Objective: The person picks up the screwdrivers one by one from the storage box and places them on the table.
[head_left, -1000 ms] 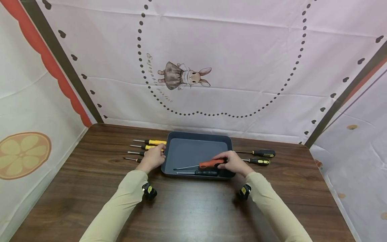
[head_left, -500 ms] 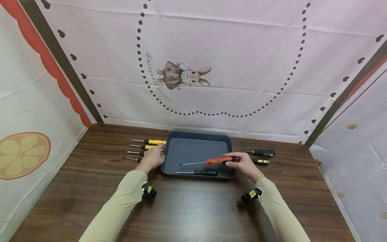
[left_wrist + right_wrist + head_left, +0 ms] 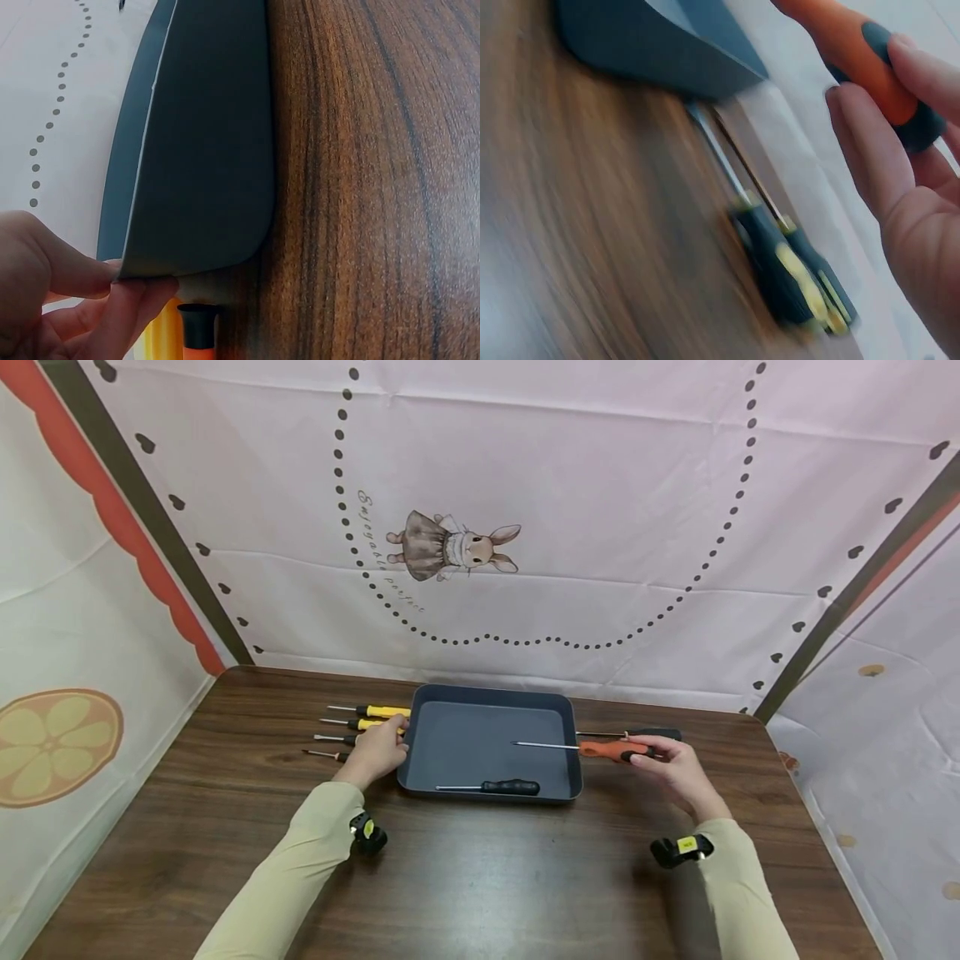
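Note:
My right hand (image 3: 678, 774) pinches an orange and black screwdriver (image 3: 611, 750) by its handle end, above the tray's right edge; its shaft points left over the tray. The right wrist view shows thumb and fingers around the orange handle (image 3: 855, 45). My left hand (image 3: 375, 749) grips the left wall of the dark grey tray (image 3: 491, 696); in the left wrist view the thumb and fingers pinch its rim (image 3: 139, 187). Inside the tray, near its front wall, lies a black-handled screwdriver (image 3: 510, 787).
Several screwdrivers lie left of the tray, including a yellow-handled screwdriver (image 3: 382, 711) at the back. Right of it lie two black and yellow screwdrivers (image 3: 776, 262), partly hidden in the head view. A white printed cloth (image 3: 600, 527) hangs behind the wooden table (image 3: 480, 877).
My right hand has lifted the orange screwdriver from beside the black one in the tray and carried it right, past the tray's edge. The left hand stays on the tray wall.

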`<move>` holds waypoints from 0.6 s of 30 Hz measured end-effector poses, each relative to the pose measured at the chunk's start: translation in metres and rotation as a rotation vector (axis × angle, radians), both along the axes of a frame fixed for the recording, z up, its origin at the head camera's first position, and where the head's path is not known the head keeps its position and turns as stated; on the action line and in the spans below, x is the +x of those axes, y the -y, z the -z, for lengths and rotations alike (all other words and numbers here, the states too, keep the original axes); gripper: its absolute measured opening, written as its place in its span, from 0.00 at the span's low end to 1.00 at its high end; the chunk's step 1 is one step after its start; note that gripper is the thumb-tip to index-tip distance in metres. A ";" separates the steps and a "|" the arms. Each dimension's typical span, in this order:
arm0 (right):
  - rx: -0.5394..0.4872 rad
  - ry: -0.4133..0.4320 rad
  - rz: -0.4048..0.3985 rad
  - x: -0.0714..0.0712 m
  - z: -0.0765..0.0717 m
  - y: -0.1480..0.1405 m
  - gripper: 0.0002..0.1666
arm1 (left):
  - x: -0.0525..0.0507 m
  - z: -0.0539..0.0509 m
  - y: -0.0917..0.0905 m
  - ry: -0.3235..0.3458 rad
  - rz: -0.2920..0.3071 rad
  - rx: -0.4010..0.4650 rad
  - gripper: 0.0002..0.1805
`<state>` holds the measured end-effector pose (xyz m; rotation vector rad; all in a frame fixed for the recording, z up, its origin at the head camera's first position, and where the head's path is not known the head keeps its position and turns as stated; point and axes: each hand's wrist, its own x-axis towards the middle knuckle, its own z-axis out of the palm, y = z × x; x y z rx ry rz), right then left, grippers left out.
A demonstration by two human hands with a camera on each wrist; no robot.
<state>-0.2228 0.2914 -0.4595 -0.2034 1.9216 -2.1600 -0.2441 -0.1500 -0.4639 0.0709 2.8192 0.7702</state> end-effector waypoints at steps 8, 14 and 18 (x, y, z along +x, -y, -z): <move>-0.019 -0.019 0.029 0.017 -0.006 -0.054 0.20 | 0.000 0.000 -0.001 -0.008 -0.002 0.016 0.19; 0.015 0.046 0.039 0.025 -0.004 -0.079 0.20 | 0.001 0.000 0.000 -0.005 -0.004 0.031 0.20; 0.018 0.060 0.048 0.028 0.002 -0.087 0.20 | 0.001 0.000 0.000 -0.005 0.003 0.037 0.19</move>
